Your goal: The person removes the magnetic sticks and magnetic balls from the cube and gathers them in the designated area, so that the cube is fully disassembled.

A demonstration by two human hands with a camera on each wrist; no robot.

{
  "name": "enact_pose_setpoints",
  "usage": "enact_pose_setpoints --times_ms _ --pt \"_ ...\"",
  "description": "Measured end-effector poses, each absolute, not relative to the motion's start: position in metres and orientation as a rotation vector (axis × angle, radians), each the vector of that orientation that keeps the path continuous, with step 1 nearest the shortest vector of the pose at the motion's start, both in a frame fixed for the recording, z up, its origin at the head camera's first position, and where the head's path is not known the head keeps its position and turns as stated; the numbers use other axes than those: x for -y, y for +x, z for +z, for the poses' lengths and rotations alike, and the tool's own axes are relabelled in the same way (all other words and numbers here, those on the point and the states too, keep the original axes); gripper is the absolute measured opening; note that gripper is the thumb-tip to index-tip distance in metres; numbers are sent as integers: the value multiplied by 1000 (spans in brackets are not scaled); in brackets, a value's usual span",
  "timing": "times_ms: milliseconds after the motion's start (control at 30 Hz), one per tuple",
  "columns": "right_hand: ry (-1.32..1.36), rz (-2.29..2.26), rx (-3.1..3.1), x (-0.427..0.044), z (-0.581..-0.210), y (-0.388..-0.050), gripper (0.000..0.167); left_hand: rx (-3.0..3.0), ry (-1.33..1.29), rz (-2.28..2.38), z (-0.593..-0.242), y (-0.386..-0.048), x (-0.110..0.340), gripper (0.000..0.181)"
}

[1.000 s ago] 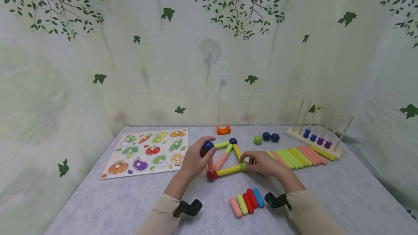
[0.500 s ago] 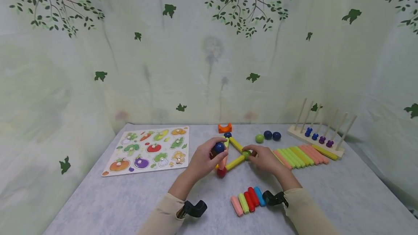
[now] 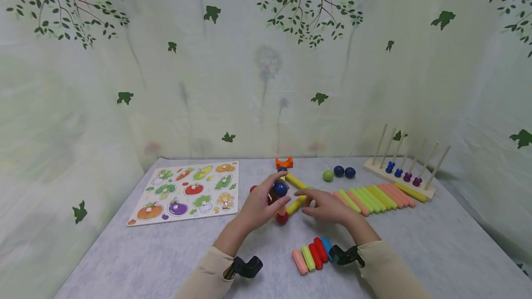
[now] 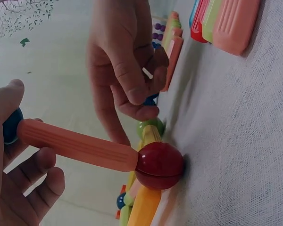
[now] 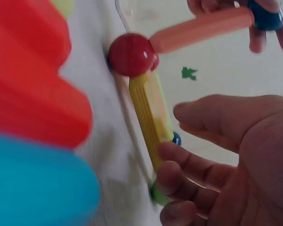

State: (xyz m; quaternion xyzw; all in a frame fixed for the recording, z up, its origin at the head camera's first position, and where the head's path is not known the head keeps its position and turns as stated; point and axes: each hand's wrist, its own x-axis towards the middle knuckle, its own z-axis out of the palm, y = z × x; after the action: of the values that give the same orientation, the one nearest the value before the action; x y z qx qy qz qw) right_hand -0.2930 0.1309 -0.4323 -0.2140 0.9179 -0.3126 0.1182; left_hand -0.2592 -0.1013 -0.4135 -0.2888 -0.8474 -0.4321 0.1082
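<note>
My left hand grips a dark blue ball between thumb and fingers. Below that ball, a salmon stick stands upright, its lower end joined to a red ball on the table. Yellow sticks run from the red ball toward a green ball and on to another blue ball at the back. Over the green ball's corner hovers my right hand, fingers apart and loosely bent, holding nothing. Part of the frame is hidden behind my left hand.
In front lie several short sticks, and a row of longer sticks sits right. Loose balls, an orange arch block and a peg stand are behind. A vegetable puzzle board lies left.
The stick frame has turned and shifted, its back blue ball moving left, while my left hand keeps hold of its ball and moves right. My right hand has let go of the green ball.
</note>
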Motion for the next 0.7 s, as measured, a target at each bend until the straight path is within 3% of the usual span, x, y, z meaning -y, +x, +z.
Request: enact_pose_setpoints --times_ms 433,700 --pt "-708 -833 -2604 -119 -436 -287 45 2712 -904 -1284 -416 -273 127 76" --pt "-617 -843 -2631 -124 -435 -290 39 2827 -672 -1138 -425 -284 142 59"
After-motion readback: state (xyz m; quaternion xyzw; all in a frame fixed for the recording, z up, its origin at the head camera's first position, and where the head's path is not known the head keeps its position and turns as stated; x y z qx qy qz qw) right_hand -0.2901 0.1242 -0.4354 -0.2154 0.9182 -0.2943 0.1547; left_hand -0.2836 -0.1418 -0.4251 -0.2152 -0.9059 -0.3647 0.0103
